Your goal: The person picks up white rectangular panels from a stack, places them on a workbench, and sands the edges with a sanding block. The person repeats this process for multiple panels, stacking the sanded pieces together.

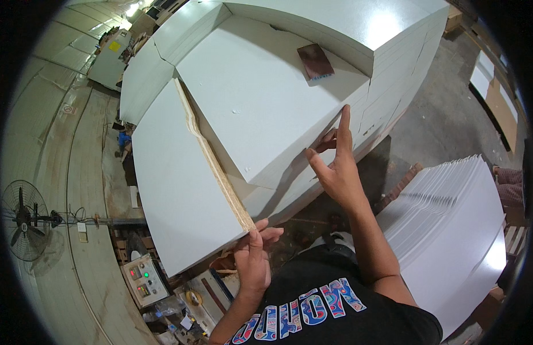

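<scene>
1. Head view: the left hand point(255, 256) grasps the near corner of a white panel point(180, 178), thumb on the raw edge and the other fingers partly hidden.
2. This panel lies at the left, its pale chipboard edge point(220, 178) facing right and stepping inward partway along.
3. The right hand point(338, 172) grasps nothing visible; its thumb and forefinger are spread, with the forefinger's tip at the near edge of a second white panel point(266, 98). Whether the thumb touches that edge, I cannot tell.
4. The second panel lies to the right of the first, with a narrow gap between them that widens toward the person.
5. A dark brown rectangular piece point(315, 62) rests on the second panel, near its far right corner.
6. Beyond both panels, higher stacked white boards point(312, 20) form a raised border.
7. A pile of white sheets point(450, 224) stands to the person's right.
8. At the far left are a wall fan point(25, 215) and, lower down, a control box point(144, 279) with lit buttons.
</scene>
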Demonstrator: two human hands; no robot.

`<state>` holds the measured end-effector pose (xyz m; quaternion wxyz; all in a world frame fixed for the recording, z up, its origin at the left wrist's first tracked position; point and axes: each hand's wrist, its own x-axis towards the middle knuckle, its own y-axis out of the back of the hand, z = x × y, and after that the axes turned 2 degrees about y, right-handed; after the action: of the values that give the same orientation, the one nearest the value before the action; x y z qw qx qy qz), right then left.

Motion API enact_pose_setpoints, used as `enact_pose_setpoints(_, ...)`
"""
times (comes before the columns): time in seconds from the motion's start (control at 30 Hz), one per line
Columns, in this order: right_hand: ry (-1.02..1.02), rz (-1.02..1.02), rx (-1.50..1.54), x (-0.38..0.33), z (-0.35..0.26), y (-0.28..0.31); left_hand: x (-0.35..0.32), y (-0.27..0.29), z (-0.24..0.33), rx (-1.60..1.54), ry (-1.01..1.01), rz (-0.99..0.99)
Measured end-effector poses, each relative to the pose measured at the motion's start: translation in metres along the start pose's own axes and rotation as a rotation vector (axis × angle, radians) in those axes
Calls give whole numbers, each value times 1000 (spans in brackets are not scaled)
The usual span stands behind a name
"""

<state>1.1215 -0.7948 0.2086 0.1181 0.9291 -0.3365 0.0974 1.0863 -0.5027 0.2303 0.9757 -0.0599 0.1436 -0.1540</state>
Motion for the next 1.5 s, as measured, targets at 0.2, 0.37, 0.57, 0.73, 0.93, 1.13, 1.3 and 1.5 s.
enact_pose_setpoints(0.2, -34, -30, 52, 0, -1, 0, -1, 1, 3, 2, -19, -25)
enact_pose_setpoints(0.37, -42, -27, 35, 0, -4, -1, 0, 2, 6, 8, -20, -42)
enact_pose_setpoints(0.57, -71, -37, 32, 1, -5, -2, 0, 3, 4, -5, 4, -28)
enact_pose_setpoints(0.73, -18, -49, 42, -4, -13, -8, 1, 8, 2, -9, -19, -76)
enact_pose_setpoints(0.93, -72, -112, 112, -22, -27, -21, 0, 17, 2, -8, -34, -78)
enact_pose_setpoints(1.13, -47, -114, 100, -28, -35, -30, -6, 33, 4, 20, -36, -43)
enact_pose_setpoints(1.3, -7, -105, 140, -36, -43, -39, -12, 73, -15, -13, -63, 96)
enact_pose_setpoints(1.5, 69, -93, 246, -55, -49, -58, -19, 143, -48, -111, -335, 647)
